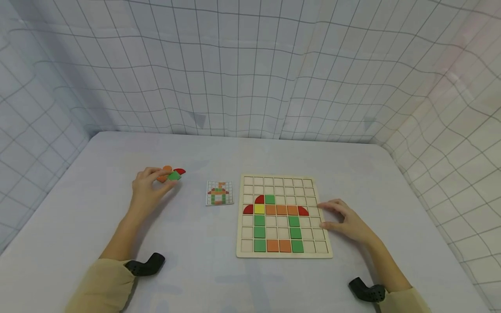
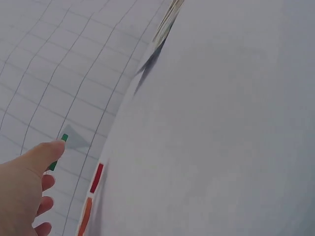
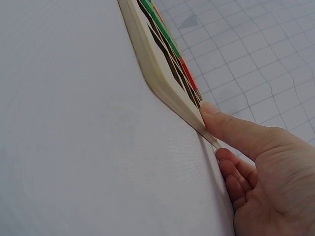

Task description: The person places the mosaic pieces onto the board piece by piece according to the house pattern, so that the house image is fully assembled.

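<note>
My left hand (image 1: 146,189) pinches a green square tile (image 1: 174,175) between thumb and fingers; the tile appears edge-on in the left wrist view. Around those fingertips are a red quarter-round tile (image 1: 179,171) and an orange round tile (image 1: 167,168), with another orange piece partly hidden by the fingers. On the right, my right hand (image 1: 349,221) rests its thumb and fingertips on the right edge of a wooden grid board (image 1: 284,255). Green, orange, red and one yellow tile (image 1: 259,209) fill some of its cells. The right wrist view shows the thumb on the board's rim (image 3: 194,115).
A small pattern card (image 1: 220,193) lies left of the board, printed with a coloured grid figure. White cloth covers the table (image 1: 188,234), and grid-patterned fabric (image 1: 250,78) hangs behind it. Black devices (image 1: 146,265) are worn on both wrists.
</note>
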A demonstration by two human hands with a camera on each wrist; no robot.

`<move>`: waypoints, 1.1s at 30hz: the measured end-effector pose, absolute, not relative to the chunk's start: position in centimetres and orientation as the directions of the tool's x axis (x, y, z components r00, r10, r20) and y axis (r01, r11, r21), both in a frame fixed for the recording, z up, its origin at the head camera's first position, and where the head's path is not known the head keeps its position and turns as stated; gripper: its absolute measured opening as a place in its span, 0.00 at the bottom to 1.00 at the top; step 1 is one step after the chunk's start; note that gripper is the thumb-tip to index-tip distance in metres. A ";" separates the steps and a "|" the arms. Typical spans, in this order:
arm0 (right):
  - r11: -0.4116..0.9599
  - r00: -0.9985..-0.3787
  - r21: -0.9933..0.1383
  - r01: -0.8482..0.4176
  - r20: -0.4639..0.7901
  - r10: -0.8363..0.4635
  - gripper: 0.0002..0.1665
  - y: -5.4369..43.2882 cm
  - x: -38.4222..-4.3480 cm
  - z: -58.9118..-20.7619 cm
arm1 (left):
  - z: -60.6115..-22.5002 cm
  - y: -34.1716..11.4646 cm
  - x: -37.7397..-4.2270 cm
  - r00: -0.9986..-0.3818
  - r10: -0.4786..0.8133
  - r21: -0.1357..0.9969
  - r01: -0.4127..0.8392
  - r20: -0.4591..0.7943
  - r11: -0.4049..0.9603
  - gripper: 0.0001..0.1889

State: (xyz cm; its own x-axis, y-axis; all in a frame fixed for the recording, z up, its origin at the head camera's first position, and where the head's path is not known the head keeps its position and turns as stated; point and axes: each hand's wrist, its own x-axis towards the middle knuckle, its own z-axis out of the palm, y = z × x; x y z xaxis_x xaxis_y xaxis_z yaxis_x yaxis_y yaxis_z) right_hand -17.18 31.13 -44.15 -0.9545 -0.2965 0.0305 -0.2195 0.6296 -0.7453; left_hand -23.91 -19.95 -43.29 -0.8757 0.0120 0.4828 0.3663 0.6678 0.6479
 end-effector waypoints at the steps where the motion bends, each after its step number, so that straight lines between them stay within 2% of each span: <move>1: 0.630 -0.954 -0.744 -0.221 0.031 -0.298 0.30 31.4 -17.3 -44.5 | -43.3 -19.4 -24.0 -0.868 0.031 0.638 0.387 0.495 0.666 0.16; 5: 0.622 -0.951 -0.749 -0.230 0.038 -0.306 0.30 31.8 -17.6 -45.1 | -43.3 -17.1 -24.5 -0.838 0.109 0.594 0.465 0.535 0.656 0.16; 13: 0.602 -0.947 -0.760 -0.243 0.053 -0.316 0.30 31.9 -17.7 -45.2 | -43.9 -12.1 -25.3 -0.810 0.240 0.541 0.546 0.535 0.640 0.16; 19: 0.603 -0.943 -0.754 -0.262 0.067 -0.326 0.30 31.9 -17.7 -45.2 | -44.0 -8.4 -25.4 -0.799 0.336 0.515 0.585 0.499 0.627 0.16; 26: 0.599 -0.950 -0.769 -0.223 0.033 -0.311 0.30 30.0 -16.4 -42.1 | -44.4 -4.4 -25.3 -0.768 0.437 0.484 0.637 0.469 0.600 0.14; 33: 0.606 -0.951 -0.764 -0.219 0.029 -0.307 0.30 30.0 -16.4 -42.1 | -45.0 -1.2 -25.3 -0.735 0.535 0.482 0.678 0.417 0.555 0.13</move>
State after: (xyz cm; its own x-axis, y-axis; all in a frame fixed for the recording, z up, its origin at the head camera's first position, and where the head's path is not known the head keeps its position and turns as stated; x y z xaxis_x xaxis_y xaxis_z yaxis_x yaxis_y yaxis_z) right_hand -16.37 29.97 -42.07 -0.9513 -0.3068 0.0295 -0.2192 0.6064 -0.7644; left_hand -25.28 -1.17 -45.00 -0.7350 0.5346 0.4171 0.6775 0.5552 0.4824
